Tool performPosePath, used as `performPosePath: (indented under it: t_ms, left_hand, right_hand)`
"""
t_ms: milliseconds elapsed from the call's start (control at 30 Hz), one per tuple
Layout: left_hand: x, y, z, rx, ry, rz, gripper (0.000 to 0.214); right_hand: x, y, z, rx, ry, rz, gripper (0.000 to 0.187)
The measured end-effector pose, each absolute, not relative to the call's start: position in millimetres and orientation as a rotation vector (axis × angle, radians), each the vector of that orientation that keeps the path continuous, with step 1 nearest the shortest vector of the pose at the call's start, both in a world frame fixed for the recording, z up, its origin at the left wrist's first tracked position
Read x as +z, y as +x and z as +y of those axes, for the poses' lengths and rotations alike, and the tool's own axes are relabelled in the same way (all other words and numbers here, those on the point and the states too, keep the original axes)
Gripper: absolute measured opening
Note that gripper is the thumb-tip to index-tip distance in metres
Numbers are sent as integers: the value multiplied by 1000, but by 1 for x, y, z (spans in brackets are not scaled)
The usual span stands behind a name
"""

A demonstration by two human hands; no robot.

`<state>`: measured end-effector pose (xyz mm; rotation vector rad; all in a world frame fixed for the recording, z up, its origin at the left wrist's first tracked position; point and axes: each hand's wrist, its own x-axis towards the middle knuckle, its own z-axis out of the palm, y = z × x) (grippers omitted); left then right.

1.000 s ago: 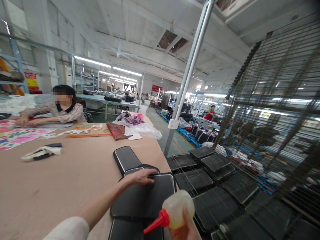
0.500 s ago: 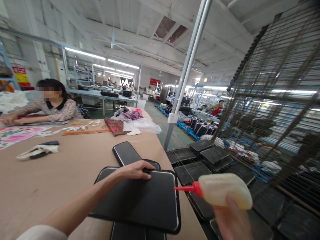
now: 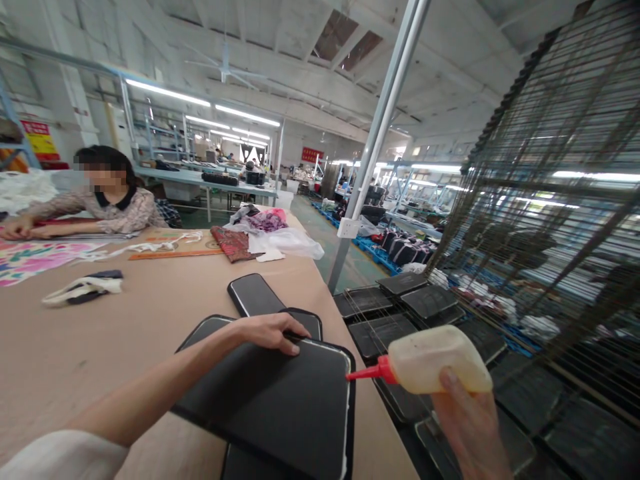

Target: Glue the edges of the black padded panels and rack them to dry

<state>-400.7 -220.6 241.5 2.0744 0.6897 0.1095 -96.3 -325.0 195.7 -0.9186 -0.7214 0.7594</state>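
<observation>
Brown factory table (image 3: 125, 333) bears black panel (image 3: 270, 400); wire rack (image 3: 525, 220) alongside.

Tan table (image 3: 150, 320) fills lower left. Black panels (image 3: 280, 393) lie lower centre; cloth (image 3: 83, 288), ruler (image 3: 170, 254), fabrics (image 3: 270, 240) further up

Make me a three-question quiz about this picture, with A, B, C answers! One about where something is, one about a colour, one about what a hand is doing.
1. Where does the squeeze bottle's tip point?
A. at the big black panel's right edge
B. at the ceiling
C. at the ruler

2. What colour is the bottle's nozzle?
A. blue
B. red
C. green

3. What is the left hand doing?
A. waving in the air
B. holding scissors
C. pressing on the panel

Answers:
1 A: the squeeze bottle in the right hand aims at the black panel.
2 B: the nozzle is red.
3 C: the left hand lies on the panel's far edge.
</observation>
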Motion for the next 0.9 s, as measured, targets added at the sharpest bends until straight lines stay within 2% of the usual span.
performPosePath:
  t_ms: [167, 900]
  left_hand:
    - [241, -400, -218, 116, 1980, 622, 32]
    - [233, -408, -217, 118, 1681, 571, 38]
  right_hand:
    - [198, -103, -333, 757, -928, -757, 54]
    - [180, -89, -342, 813, -978, -729, 69]
